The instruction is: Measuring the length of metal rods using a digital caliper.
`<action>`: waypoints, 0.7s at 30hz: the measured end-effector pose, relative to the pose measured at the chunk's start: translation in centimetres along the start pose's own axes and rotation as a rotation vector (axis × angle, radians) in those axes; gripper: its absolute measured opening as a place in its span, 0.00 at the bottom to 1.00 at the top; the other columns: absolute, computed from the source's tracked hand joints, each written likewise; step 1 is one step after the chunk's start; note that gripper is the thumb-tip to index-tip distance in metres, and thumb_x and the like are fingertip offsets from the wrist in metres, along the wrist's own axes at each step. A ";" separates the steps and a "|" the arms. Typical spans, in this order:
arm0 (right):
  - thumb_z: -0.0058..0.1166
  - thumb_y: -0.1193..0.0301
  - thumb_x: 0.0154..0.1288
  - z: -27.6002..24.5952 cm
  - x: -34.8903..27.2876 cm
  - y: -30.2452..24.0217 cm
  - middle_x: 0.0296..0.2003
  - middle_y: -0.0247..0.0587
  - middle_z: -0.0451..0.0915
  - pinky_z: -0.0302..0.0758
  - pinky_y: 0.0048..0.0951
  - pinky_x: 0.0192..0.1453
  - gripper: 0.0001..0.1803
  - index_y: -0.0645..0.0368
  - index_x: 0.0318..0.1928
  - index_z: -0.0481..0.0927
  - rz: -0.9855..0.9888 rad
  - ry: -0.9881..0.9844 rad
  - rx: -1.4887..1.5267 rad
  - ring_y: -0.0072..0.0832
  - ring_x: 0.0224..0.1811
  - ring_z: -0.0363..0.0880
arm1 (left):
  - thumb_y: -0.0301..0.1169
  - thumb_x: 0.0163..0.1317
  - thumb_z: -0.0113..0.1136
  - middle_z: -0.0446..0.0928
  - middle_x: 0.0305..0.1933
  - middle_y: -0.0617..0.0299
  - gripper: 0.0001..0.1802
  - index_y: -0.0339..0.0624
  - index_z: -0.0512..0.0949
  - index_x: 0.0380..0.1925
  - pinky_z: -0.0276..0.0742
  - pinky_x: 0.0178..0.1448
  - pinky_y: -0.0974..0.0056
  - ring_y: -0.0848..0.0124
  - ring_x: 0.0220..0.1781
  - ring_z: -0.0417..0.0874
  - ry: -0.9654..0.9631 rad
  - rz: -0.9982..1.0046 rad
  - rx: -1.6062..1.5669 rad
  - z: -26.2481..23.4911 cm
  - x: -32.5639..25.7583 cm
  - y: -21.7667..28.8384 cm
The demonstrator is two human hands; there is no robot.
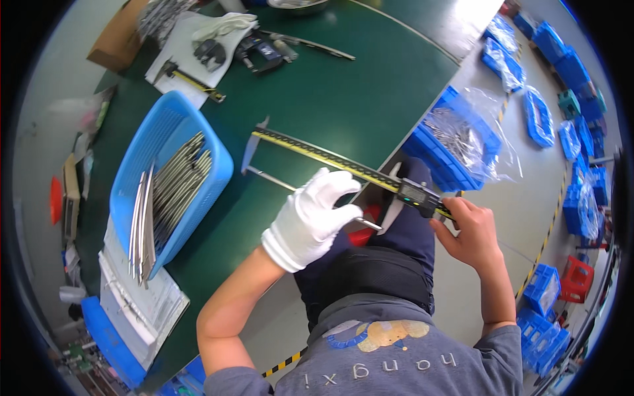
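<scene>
My left hand (312,218), in a white glove, is closed around the middle of a thin metal rod (272,179). Both ends of the rod stick out past the fingers, lying close to the jaws of a long digital caliper (330,157). Bare, my right hand (470,231) grips the caliper at its display end, with the thumb by the slider. The caliper's far jaw is over the green table and its sliding jaw above my lap. Whether both jaws touch the rod I cannot tell. A light blue basket (173,105) of similar metal rods (181,188) stands left of my left hand.
On the green table (370,72) lie a second caliper (191,80), a dark tool (261,54) and papers (148,317). A blue crate (456,168) with bagged metal parts stands beyond the table's right edge. More blue crates (545,287) and a red stool (576,278) are farther right.
</scene>
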State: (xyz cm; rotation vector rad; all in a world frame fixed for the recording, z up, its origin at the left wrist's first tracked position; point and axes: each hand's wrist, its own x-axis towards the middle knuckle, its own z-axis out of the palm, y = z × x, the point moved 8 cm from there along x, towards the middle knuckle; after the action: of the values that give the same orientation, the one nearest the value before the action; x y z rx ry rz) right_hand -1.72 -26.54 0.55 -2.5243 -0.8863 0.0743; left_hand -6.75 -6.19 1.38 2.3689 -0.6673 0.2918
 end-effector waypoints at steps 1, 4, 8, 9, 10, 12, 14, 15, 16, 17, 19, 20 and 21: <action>0.63 0.65 0.51 -0.2 -0.1 0.1 0.24 0.40 0.76 0.68 0.36 0.23 0.15 0.59 0.36 0.75 0.000 0.022 -0.006 0.40 0.21 0.76 | 0.17 0.38 0.61 0.72 0.48 0.52 0.17 0.45 0.80 0.32 0.74 0.50 0.51 0.50 0.49 0.75 0.006 0.011 -0.027 0.1 0.1 0.0; 0.62 0.67 0.49 0.0 -0.2 0.3 0.23 0.40 0.76 0.68 0.34 0.22 0.15 0.59 0.36 0.75 0.010 0.017 -0.011 0.38 0.20 0.75 | 0.16 0.36 0.60 0.71 0.49 0.52 0.19 0.44 0.80 0.33 0.73 0.46 0.54 0.51 0.47 0.75 0.038 0.038 -0.043 0.2 0.0 -0.2; 0.61 0.70 0.48 0.3 -0.3 0.5 0.23 0.40 0.76 0.68 0.32 0.22 0.15 0.59 0.37 0.75 0.015 0.022 0.021 0.36 0.18 0.74 | 0.16 0.37 0.61 0.70 0.49 0.52 0.18 0.43 0.80 0.33 0.73 0.47 0.56 0.53 0.47 0.74 0.057 0.016 -0.076 0.1 -0.1 -0.2; 0.61 0.70 0.48 0.3 -0.3 0.4 0.23 0.40 0.76 0.68 0.32 0.22 0.15 0.59 0.37 0.75 0.010 0.020 0.023 0.36 0.18 0.74 | 0.18 0.39 0.62 0.70 0.48 0.53 0.16 0.44 0.81 0.32 0.73 0.47 0.56 0.54 0.47 0.74 0.059 -0.006 -0.089 0.2 -0.1 -0.3; 0.61 0.70 0.47 0.2 -0.4 0.4 0.23 0.39 0.76 0.68 0.32 0.22 0.15 0.59 0.37 0.75 0.014 0.016 0.020 0.35 0.18 0.74 | 0.19 0.40 0.64 0.70 0.48 0.53 0.15 0.44 0.81 0.32 0.72 0.48 0.57 0.54 0.47 0.74 0.061 -0.025 -0.107 0.3 -0.1 -0.5; 0.61 0.70 0.47 0.2 -0.4 0.4 0.23 0.39 0.76 0.68 0.32 0.22 0.15 0.59 0.38 0.75 0.024 0.011 0.012 0.35 0.18 0.75 | 0.21 0.41 0.65 0.70 0.47 0.54 0.14 0.45 0.81 0.32 0.72 0.48 0.57 0.55 0.47 0.74 0.057 -0.040 -0.088 0.3 0.0 -0.6; 0.61 0.69 0.48 0.0 -0.7 0.3 0.23 0.39 0.76 0.69 0.33 0.23 0.15 0.60 0.38 0.75 0.031 0.018 0.017 0.35 0.19 0.76 | 0.23 0.42 0.67 0.70 0.46 0.55 0.13 0.46 0.81 0.31 0.72 0.49 0.57 0.56 0.47 0.74 0.050 -0.048 -0.089 0.4 0.1 -0.6; 0.61 0.69 0.48 0.1 -0.6 0.3 0.23 0.39 0.76 0.69 0.33 0.23 0.15 0.60 0.38 0.75 0.045 0.014 0.009 0.35 0.19 0.76 | 0.24 0.42 0.67 0.70 0.45 0.55 0.12 0.46 0.81 0.31 0.72 0.49 0.57 0.56 0.48 0.73 0.052 -0.052 -0.056 0.1 0.0 -0.7; 0.62 0.68 0.49 0.2 -0.4 0.1 0.23 0.39 0.77 0.69 0.33 0.23 0.15 0.59 0.37 0.75 0.033 0.017 0.021 0.35 0.19 0.76 | 0.25 0.42 0.68 0.70 0.44 0.56 0.12 0.47 0.81 0.30 0.71 0.50 0.57 0.56 0.48 0.73 0.053 -0.049 -0.034 0.1 0.0 -0.7; 0.63 0.67 0.49 0.2 -0.3 0.1 0.24 0.39 0.77 0.70 0.33 0.23 0.15 0.59 0.37 0.76 0.020 0.023 0.035 0.36 0.19 0.76 | 0.25 0.42 0.67 0.70 0.43 0.57 0.11 0.47 0.81 0.30 0.71 0.50 0.57 0.56 0.49 0.73 0.038 -0.085 -0.031 -0.1 0.1 -0.7; 0.63 0.66 0.50 0.1 -0.2 0.1 0.24 0.40 0.77 0.70 0.33 0.23 0.16 0.59 0.37 0.76 0.020 0.025 0.023 0.36 0.19 0.76 | 0.24 0.43 0.67 0.70 0.42 0.58 0.11 0.47 0.81 0.29 0.71 0.50 0.57 0.56 0.48 0.73 0.040 -0.105 -0.022 -0.2 0.1 -0.8; 0.64 0.64 0.51 0.2 -0.1 0.0 0.24 0.40 0.77 0.70 0.33 0.23 0.16 0.59 0.37 0.76 -0.003 0.028 0.025 0.37 0.20 0.76 | 0.24 0.43 0.68 0.69 0.42 0.58 0.11 0.48 0.81 0.29 0.71 0.50 0.58 0.57 0.47 0.73 0.052 -0.106 -0.023 -0.2 0.1 -0.9; 0.64 0.63 0.51 0.2 -0.3 0.1 0.23 0.40 0.77 0.69 0.33 0.22 0.16 0.59 0.36 0.76 -0.006 0.034 0.003 0.38 0.19 0.75 | 0.22 0.40 0.66 0.69 0.41 0.57 0.12 0.46 0.81 0.28 0.73 0.44 0.59 0.57 0.45 0.74 0.078 -0.092 -0.013 -0.2 0.4 -0.7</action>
State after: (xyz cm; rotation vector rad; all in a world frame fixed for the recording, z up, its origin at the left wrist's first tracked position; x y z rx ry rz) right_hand -1.92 -26.67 0.35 -2.5121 -0.8791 0.0303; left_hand -6.10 -5.72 1.33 2.3550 -0.5207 0.3363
